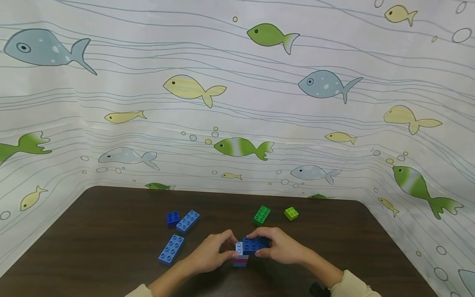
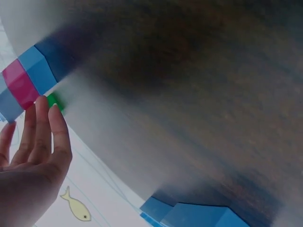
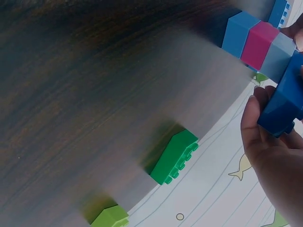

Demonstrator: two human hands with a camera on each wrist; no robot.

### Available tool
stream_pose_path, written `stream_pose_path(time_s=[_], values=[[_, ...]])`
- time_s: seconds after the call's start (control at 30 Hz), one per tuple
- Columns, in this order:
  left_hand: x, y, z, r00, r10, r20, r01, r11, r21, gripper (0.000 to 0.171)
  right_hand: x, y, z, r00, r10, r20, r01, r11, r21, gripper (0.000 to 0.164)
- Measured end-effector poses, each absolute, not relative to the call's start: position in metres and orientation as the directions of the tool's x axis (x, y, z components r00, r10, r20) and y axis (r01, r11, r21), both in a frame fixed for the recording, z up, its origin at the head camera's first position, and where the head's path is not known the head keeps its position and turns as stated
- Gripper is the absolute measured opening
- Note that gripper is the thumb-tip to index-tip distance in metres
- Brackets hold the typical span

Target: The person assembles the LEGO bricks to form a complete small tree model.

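A small stack of bricks stands on the table, with a pale blue brick (image 1: 239,248) on top, a magenta brick (image 3: 260,45) under it and a blue brick (image 3: 240,34) at the base. My left hand (image 1: 211,251) holds the stack from the left, thumb in front and fingers behind. From the right, my right hand (image 1: 280,245) pinches a dark blue brick (image 1: 251,245) by its long sides. That brick sits at the top of the stack, overlapping the pale blue one and jutting out to the right, studs up.
Left of the hands lie two long blue bricks (image 1: 171,249) and a short dark blue brick (image 1: 172,218). Beyond my right hand are a green brick (image 1: 262,215) and a small lime brick (image 1: 291,213). A fish-patterned curtain (image 1: 230,123) encloses the dark table (image 1: 122,231).
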State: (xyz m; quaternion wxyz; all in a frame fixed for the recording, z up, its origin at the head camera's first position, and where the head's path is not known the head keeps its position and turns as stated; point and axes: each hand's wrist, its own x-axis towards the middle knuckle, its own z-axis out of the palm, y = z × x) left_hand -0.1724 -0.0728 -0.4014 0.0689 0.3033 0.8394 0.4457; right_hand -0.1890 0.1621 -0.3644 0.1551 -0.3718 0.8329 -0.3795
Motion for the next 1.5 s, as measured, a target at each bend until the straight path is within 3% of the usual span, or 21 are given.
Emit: stream_pose_path(time_s=[0.5,0.73,1.23,1.5], values=[[-0.169,-0.073,-0.4,-0.82,0.556,0.135,0.419,0.422,0.804,0.02,-0.19,0.162,-0.365,-0.676,-0.736,0.033,-0.504,0.428,-0.75,0.033],[-0.165,-0.082,-0.4,-0.835,0.53,0.148,0.414,0.427,0.804,0.031,-0.19,0.162,-0.365,-0.681,-0.732,0.024,-0.497,0.438,-0.749,0.032],[-0.15,-0.118,-0.387,-0.965,0.187,0.183,0.253,0.481,0.839,0.039,-0.19,0.163,-0.366,-0.693,-0.721,-0.008,-0.489,0.478,-0.73,0.033],[-0.146,-0.143,-0.389,-0.979,0.044,0.199,0.188,0.578,0.794,0.051,-0.19,0.163,-0.366,-0.699,-0.714,-0.018,-0.48,0.488,-0.729,0.034]])
